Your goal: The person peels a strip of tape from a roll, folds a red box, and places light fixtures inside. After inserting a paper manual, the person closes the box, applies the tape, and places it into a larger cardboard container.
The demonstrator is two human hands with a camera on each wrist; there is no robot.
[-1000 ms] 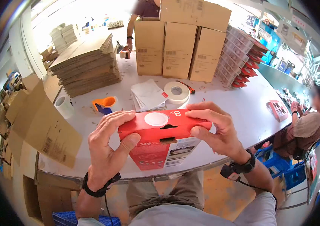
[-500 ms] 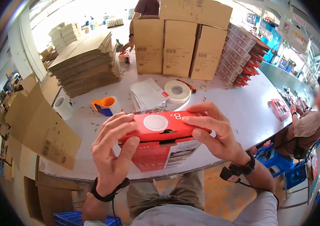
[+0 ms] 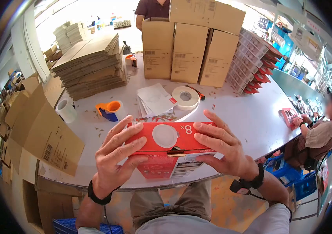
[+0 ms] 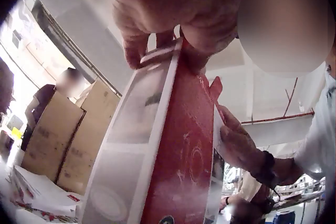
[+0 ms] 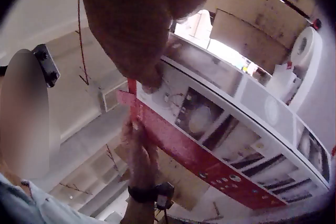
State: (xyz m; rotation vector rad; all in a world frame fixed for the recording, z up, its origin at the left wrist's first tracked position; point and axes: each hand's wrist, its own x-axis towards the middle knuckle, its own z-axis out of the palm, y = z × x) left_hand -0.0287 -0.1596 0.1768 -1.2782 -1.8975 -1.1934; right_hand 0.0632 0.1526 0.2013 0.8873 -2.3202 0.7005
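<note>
A red and white printed box (image 3: pixel 168 146) stands upright at the near edge of the table. On its top are a white circle and "x8"; a slot with brown card showing sits at the front edge. My left hand (image 3: pixel 121 158) grips the left end, fingers over the top and thumb at the near side. At the other end my right hand (image 3: pixel 228 152) holds it likewise, its thumb against the near upper edge. In the left wrist view, a small red flap (image 4: pixel 215 88) juts from the box's top edge.
Behind the box lie white papers (image 3: pixel 152 99), a tape roll (image 3: pixel 185 97) and an orange tape dispenser (image 3: pixel 113 106). Tall cartons (image 3: pixel 189 54), flat cardboard (image 3: pixel 90 70) and stacked trays (image 3: pixel 250 58) stand farther back. An open carton (image 3: pixel 45 132) is at left; a person (image 3: pixel 318 132) sits right.
The box's top now faces me more, and the gap at its front edge looks narrower. My fingers have shifted inward over the top. The far person's hand has left the distant tape dispenser.
</note>
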